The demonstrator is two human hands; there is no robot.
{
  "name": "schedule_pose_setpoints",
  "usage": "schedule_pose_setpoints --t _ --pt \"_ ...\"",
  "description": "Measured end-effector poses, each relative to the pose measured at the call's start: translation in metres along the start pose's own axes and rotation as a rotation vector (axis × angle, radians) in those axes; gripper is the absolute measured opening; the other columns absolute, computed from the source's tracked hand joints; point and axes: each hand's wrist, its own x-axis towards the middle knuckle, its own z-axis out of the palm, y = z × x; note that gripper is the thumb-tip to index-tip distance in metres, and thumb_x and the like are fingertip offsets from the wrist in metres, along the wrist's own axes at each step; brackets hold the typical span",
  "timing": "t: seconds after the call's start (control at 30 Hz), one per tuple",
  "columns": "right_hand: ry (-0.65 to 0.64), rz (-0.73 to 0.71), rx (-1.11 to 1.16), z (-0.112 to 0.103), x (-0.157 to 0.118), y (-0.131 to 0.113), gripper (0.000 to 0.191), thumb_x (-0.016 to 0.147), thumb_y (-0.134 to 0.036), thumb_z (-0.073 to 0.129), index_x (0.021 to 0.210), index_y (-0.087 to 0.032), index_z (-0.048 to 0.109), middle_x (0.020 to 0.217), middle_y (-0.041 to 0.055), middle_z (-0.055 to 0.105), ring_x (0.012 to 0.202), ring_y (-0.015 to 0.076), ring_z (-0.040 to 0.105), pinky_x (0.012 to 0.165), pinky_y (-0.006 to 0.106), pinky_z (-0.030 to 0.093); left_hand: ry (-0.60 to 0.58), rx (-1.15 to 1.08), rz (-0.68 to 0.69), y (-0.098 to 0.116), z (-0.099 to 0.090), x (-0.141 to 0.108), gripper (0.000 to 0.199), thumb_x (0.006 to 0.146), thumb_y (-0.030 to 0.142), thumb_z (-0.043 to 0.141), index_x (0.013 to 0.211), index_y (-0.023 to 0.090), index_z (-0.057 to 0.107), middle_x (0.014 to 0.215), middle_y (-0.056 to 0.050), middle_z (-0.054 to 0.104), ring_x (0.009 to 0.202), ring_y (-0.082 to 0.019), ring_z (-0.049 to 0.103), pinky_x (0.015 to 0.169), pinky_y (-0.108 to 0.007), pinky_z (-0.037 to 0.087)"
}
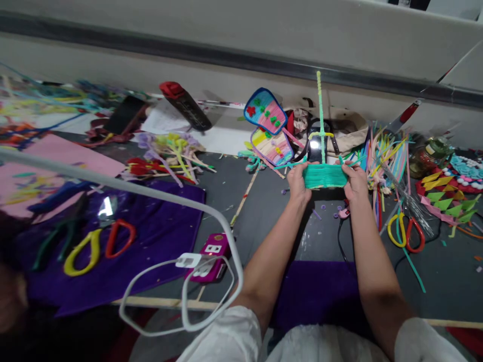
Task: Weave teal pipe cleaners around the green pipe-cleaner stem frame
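Observation:
A flat teal panel (325, 176) of side-by-side fuzzy stems is stretched between my two hands above the dark table. My left hand (299, 185) pinches its left end. The right end is gripped by the fingers of my right hand (354, 182). Loose teal stem ends stick out past both hands. A pale green and yellow stem (321, 115) stands upright behind the panel, with a yellow crosspiece. Two fan-shaped craft pieces, one blue-edged (266, 111) and one yellow and pink (272, 147), lie beyond my left hand.
Scissors (406, 232) and bundled stems (388, 156) lie right. At left are a purple cloth (158, 241) with more scissors (98, 241), a pink power strip (211, 256), and a white cable (211, 213) crossing the foreground. A dark bottle (186, 106) lies near the wall.

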Motion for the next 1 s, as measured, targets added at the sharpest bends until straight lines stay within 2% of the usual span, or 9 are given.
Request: schedule_pose_setpoints --t 0.3,0.47,0.57,0.77,1.0 --pt "0.021 -0.028 0.046 -0.0002 0.0001 -0.0031 0.026 0.064 -0.008 0.07 0.078 -0.023 0.054 0.068 -0.004 0.075 0.078 0.0191 0.076 0.088 0.041 0.061 0.04 0.007 -0.002 -0.0051 -0.002 0.0022 0.019 0.056 0.028 0.077 0.064 0.017 0.065 0.059 0.001 0.067 0.057 -0.015 0.066 0.062 -0.026 0.052" --pt "0.01 -0.11 0.062 -0.0003 0.0008 -0.0017 0.027 0.064 -0.009 0.07 0.079 -0.023 0.053 0.068 -0.0034 0.075 0.079 0.0193 0.076 0.09 0.041 0.06 -0.045 -0.026 -0.025 -0.0032 -0.0013 0.0004 0.03 0.049 0.027 0.084 0.065 0.017 0.061 0.073 -0.006 0.075 0.08 -0.025 0.074 0.08 -0.037 0.057" --pt "0.002 -0.116 0.054 0.0004 0.0001 -0.0004 0.027 0.064 -0.01 0.071 0.078 -0.023 0.053 0.068 -0.0038 0.075 0.075 0.0183 0.076 0.09 0.041 0.06 -0.037 -0.038 -0.038 -0.0015 -0.0006 0.0006 0.031 0.048 0.026 0.085 0.064 0.018 0.06 0.075 -0.006 0.075 0.091 -0.027 0.075 0.086 -0.04 0.057" --pt "0.006 -0.112 0.033 0.0036 -0.0026 -0.0006 0.027 0.063 -0.012 0.073 0.077 -0.023 0.053 0.068 -0.0038 0.076 0.07 0.0178 0.074 0.087 0.042 0.061 0.015 0.005 -0.044 -0.0017 -0.0006 0.0007 0.027 0.048 0.028 0.082 0.064 0.017 0.064 0.071 -0.004 0.074 0.078 -0.025 0.074 0.079 -0.038 0.058" --pt "0.005 -0.131 0.055 0.0032 -0.002 -0.0011 0.027 0.062 -0.012 0.073 0.077 -0.022 0.054 0.07 -0.0028 0.076 0.068 0.0169 0.074 0.084 0.04 0.061 -0.012 -0.006 -0.05 0.0003 0.0003 0.0009 0.031 0.047 0.03 0.085 0.066 0.017 0.064 0.075 -0.005 0.076 0.075 -0.023 0.073 0.081 -0.039 0.057"
